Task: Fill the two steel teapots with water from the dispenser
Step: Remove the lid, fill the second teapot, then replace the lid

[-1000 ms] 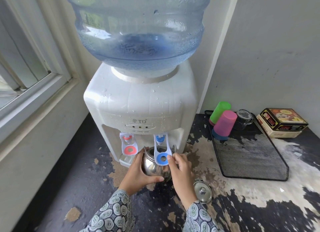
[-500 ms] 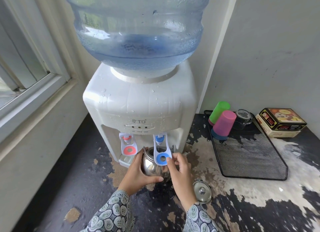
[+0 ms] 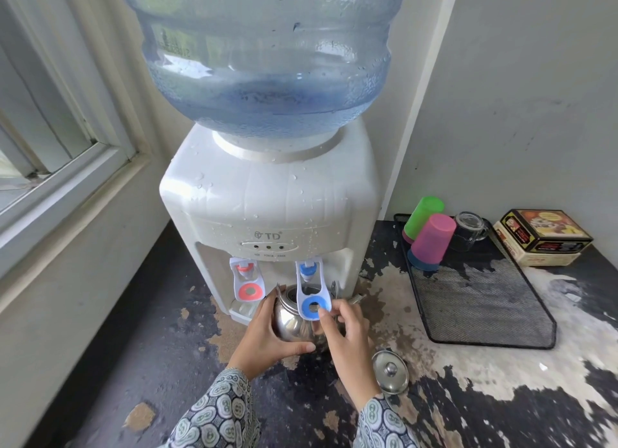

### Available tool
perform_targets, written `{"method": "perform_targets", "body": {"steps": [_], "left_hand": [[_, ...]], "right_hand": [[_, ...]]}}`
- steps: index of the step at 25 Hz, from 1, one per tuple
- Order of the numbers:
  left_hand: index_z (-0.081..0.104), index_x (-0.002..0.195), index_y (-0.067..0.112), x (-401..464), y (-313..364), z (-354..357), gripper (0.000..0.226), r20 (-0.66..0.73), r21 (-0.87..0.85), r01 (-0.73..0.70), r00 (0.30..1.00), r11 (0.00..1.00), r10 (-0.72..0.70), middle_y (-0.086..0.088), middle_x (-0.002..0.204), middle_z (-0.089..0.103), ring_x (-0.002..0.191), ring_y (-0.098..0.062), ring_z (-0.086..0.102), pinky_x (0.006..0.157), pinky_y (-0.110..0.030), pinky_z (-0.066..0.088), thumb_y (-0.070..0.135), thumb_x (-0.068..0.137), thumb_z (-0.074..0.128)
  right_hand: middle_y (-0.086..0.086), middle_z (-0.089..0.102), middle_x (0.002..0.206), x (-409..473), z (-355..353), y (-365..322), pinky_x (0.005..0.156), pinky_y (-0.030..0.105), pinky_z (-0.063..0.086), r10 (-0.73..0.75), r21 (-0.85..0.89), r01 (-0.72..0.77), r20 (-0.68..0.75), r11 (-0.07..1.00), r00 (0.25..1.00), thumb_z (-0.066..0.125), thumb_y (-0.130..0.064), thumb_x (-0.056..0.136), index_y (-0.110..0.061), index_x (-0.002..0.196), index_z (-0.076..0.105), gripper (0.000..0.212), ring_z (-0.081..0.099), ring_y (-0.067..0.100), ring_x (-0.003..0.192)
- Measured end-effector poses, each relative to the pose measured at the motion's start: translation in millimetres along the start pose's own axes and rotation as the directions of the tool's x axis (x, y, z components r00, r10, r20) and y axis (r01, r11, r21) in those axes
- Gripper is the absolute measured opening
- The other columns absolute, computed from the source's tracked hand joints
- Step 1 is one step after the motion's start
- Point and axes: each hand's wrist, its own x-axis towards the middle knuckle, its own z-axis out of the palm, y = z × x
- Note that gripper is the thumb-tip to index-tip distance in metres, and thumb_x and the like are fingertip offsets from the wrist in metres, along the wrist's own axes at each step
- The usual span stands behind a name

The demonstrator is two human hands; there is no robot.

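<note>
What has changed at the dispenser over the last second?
Hardly anything. The right hand has stayed on the blue tap lever, its fingertips shifting only slightly. The left hand still steadies the steel teapot under that tap. The lid lies where it was on the counter, as do the cups on the mesh tray.

Pale walls (image 3: 535, 96), a framed window (image 3: 50, 146) at left, and a worn, perhaps peeling, dark countertop (image 3: 501, 397).
</note>
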Motion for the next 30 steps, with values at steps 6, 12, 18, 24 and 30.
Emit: {"method": "perform_targets", "body": {"steps": [6,12,18,24,30], "left_hand": [[0.023,0.141,0.026,-0.6,-0.2,-0.3,0.123,0.005,0.0,0.006,1.0,1.0,-0.006,0.022,0.137,0.037,0.127,0.009,0.032,0.093,0.003,0.025,0.05,0.04,0.088],[0.024,0.134,0.036,0.0,0.9,-0.1,0.114,0.0,0.002,-0.005,1.0,1.0,0.005,0.029,0.131,0.037,0.119,0.023,0.033,0.09,0.006,0.026,0.046,0.041,0.089],[0.026,0.138,0.03,0.3,-1.9,0.8,0.118,-0.007,0.006,-0.008,1.0,1.0,0.008,0.021,0.136,0.04,0.127,0.009,0.036,0.102,-0.011,0.029,0.047,0.041,0.09],[0.028,0.138,0.029,0.0,-2.9,2.6,0.116,-0.012,-0.009,-0.025,1.0,1.0,0.025,0.016,0.136,0.043,0.126,0.006,0.039,0.104,-0.014,0.033,0.044,0.041,0.091],[0.024,0.122,0.052,-2.4,-2.9,7.2,0.104,-0.026,0.04,-0.084,0.996,0.996,0.085,0.023,0.13,0.04,0.12,0.017,0.036,0.094,0.002,0.028,0.045,0.041,0.089]], "right_hand": [[-0.021,0.05,0.092,-0.4,-0.6,-2.0,0.096,0.056,0.037,-0.001,-0.031,0.002,0.006,1.0,1.0,0.033,-0.067,0.067,-0.046,0.074,0.045,0.025,0.048,0.016,0.102],[-0.021,0.048,0.091,2.3,0.7,1.2,0.096,0.057,0.037,-0.006,-0.034,0.006,-0.003,0.999,1.0,0.033,-0.067,0.069,-0.046,0.073,0.046,0.025,0.049,0.019,0.101],[-0.015,0.05,0.091,10.5,-2.6,-1.5,0.095,0.055,0.038,0.032,-0.105,-0.028,0.031,0.994,0.999,0.052,-0.047,0.084,-0.029,0.08,0.052,0.019,0.045,0.018,0.101],[-0.019,0.045,0.082,19.8,-4.7,-2.4,0.095,0.051,0.037,0.044,-0.164,-0.038,0.038,0.986,0.998,0.054,-0.033,0.089,-0.028,0.075,0.05,0.016,0.04,0.015,0.095],[-0.009,0.045,0.057,41.7,12.8,-3.0,0.075,0.042,0.042,-0.021,-0.228,0.013,-0.03,0.974,0.999,0.065,-0.031,0.079,-0.027,0.049,0.04,0.04,0.046,0.014,0.063]]}}
